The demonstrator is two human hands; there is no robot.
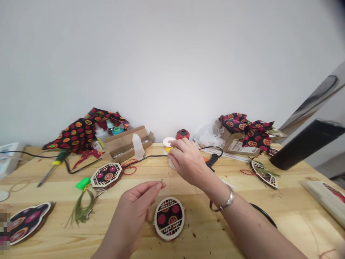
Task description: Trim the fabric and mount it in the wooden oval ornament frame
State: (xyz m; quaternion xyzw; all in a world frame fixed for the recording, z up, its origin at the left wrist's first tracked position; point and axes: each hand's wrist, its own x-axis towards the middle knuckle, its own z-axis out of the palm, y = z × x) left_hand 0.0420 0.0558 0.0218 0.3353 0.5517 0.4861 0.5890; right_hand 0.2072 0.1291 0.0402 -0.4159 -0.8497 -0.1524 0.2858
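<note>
My left hand (pixel 140 203) is closed in a pinch at the front, with a tiny brownish tip (pixel 161 181) sticking up between thumb and forefinger; I cannot make out what it is. Just right of it, a round wooden lattice pendant (pixel 169 218) backed with black patterned fabric lies on the table. My right hand (pixel 187 162) reaches across to the back, its fingers bent against a white spool of yellow thread (pixel 167 149). The hand hides the spool's right side. Behind the right hand stands a red spool (pixel 182 134), partly covered.
A black-handled tool with a cord (pixel 213 162) lies right of my right hand. Leftward are an octagonal pendant (pixel 107 175), a green tassel (pixel 82 207) and a screwdriver (pixel 52 167). Cardboard boxes (pixel 126 145) line the wall; a black cylinder (pixel 304 145) stands at right.
</note>
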